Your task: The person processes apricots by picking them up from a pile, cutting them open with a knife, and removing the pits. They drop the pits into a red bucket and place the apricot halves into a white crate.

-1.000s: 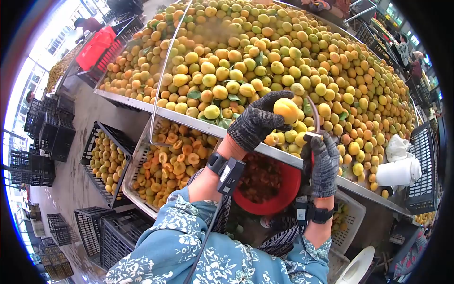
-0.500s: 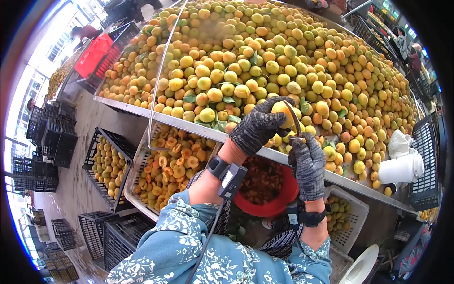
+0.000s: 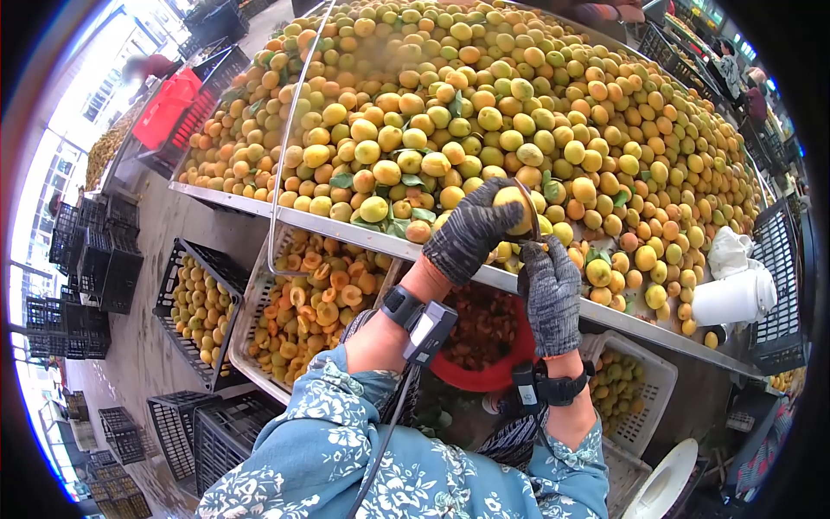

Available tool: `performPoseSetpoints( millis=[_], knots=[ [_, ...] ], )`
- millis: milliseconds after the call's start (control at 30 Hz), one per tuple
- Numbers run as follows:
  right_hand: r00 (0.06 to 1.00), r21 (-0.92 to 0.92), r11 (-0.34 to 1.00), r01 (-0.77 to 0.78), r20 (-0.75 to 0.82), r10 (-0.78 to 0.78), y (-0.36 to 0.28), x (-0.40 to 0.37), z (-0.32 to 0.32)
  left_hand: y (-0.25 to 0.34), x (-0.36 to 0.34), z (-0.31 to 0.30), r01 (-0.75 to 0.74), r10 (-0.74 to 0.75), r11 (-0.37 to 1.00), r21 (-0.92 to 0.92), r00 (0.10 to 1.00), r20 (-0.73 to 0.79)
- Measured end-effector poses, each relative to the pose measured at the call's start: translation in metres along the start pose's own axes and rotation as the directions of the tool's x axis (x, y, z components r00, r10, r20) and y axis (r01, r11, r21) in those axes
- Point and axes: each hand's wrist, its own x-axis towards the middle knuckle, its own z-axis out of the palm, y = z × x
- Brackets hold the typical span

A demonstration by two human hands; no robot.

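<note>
My left hand (image 3: 474,227), in a dark grey knit glove, is closed around a yellow apricot (image 3: 512,210) above the front rim of the fruit table. The curved blade of a knife (image 3: 532,210) lies against the right side of this fruit. My right hand (image 3: 552,290), gloved too, grips the knife's lower end. Beneath my hands stands a red basin (image 3: 490,377) of brown pieces. Left of it, a white crate (image 3: 246,339) holds halved apricots. A large heap of whole apricots (image 3: 484,121) covers the table beyond.
A metal rim (image 3: 346,232) edges the table, with a thin bent rod (image 3: 284,173) rising at left. A white container (image 3: 735,298) stands at right. Black crates (image 3: 207,381) and a pale crate (image 3: 661,394) sit below. A person (image 3: 731,69) is at the far right.
The knife blade has turned more upright against the apricot. My right hand has shifted slightly left and up, and my view has shifted a little.
</note>
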Motion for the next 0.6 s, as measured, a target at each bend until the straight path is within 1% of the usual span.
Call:
performPoseSetpoints(
  millis=[33, 100, 133, 167, 200, 233, 267, 300, 333, 367, 433, 500, 567, 600],
  knots=[
    [1.000, -0.004, 1.000, 0.024, -0.018, -0.024, 0.004, -0.002, 0.003, 0.000, 0.000, -0.002, 0.000, 0.000, 1.000, 0.002, 1.000, -0.002],
    [0.998, -0.004, 0.999, 0.046, -0.037, -0.046, 0.007, -0.004, 0.004, 0.003, -0.001, -0.002, -0.006, -0.002, 0.947, -0.321, 1.000, -0.025],
    [0.998, -0.021, 0.998, 0.051, -0.021, -0.051, 0.008, -0.004, 0.005, 0.005, -0.002, 0.001, 0.051, -0.060, 0.903, -0.428, 0.998, -0.008],
    [0.998, -0.039, 0.998, 0.055, -0.007, -0.056, 0.009, -0.004, 0.005, 0.006, -0.006, 0.007, 0.054, -0.063, 0.903, -0.426, 0.998, -0.007],
    [0.989, -0.057, 0.988, 0.142, -0.044, -0.144, 0.012, -0.002, 0.009, 0.009, -0.012, 0.016, 0.062, -0.084, 0.924, -0.378, 0.996, -0.043],
    [0.989, -0.057, 0.988, 0.140, -0.047, -0.143, 0.011, 0.001, 0.010, 0.008, -0.014, 0.023, 0.072, -0.103, 0.941, -0.330, 0.992, -0.079],
    [0.993, 0.045, 0.993, 0.110, -0.041, -0.108, 0.010, 0.003, 0.010, -0.006, -0.009, 0.019, 0.148, -0.163, 0.874, -0.464, 0.987, 0.009],
    [0.997, 0.145, 0.986, 0.078, -0.032, -0.074, 0.009, 0.005, 0.009, -0.003, -0.011, 0.020, 0.152, -0.165, 0.872, -0.465, 0.986, 0.014],
    [0.997, 0.144, 0.987, 0.067, -0.035, -0.063, 0.007, 0.006, 0.010, 0.004, -0.014, 0.021, 0.124, -0.136, 0.946, -0.300, 0.991, -0.020],
    [0.997, 0.146, 0.987, 0.071, -0.041, -0.065, 0.004, 0.005, 0.007, 0.008, -0.014, 0.021, 0.093, -0.099, 0.988, -0.121, 0.994, -0.048],
    [0.999, 0.174, 0.984, -0.025, 0.024, 0.021, 0.000, 0.001, 0.004, 0.003, -0.008, 0.019, 0.086, -0.089, 0.988, -0.125, 0.996, -0.021],
    [1.000, 0.181, 0.984, -0.003, -0.003, 0.004, 0.003, -0.001, 0.007, 0.001, -0.005, 0.019, 0.004, -0.006, 0.991, -0.135, 1.000, -0.016],
    [1.000, 0.188, 0.982, 0.017, -0.028, -0.012, 0.019, 0.001, 0.008, 0.002, -0.009, 0.021, -0.008, 0.003, 0.989, -0.145, 1.000, -0.031],
    [0.953, -0.170, 0.944, 0.284, -0.062, -0.297, 0.029, 0.005, 0.010, 0.003, -0.011, 0.023, -0.019, 0.013, 0.988, -0.153, 0.999, -0.042]
  ],
)
